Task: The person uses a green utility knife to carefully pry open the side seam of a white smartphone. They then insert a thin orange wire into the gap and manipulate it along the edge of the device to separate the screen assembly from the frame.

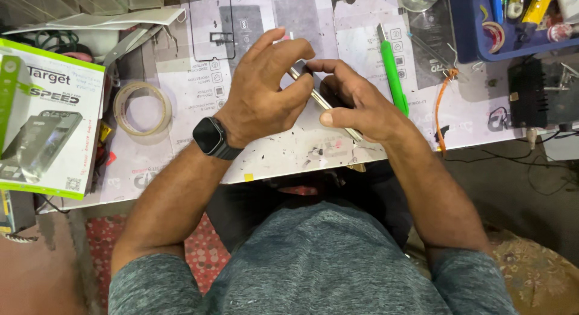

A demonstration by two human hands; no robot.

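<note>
I look down on a pale, scuffed desk (pixel 181 92) covered with a printed work mat, flecked with dark specks. Its near edge runs above a red patterned rug (pixel 202 248) on the floor. Beyond the desk's right edge the surface drops to dull grey. Light falls flat and even, without hard shadows.

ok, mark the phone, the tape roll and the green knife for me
phone (pixel 321 101), head view: on its metal edge between the two hands.
tape roll (pixel 123 104), head view: on the left side of the ring.
green knife (pixel 392 73), head view: on the middle of its handle.
</note>
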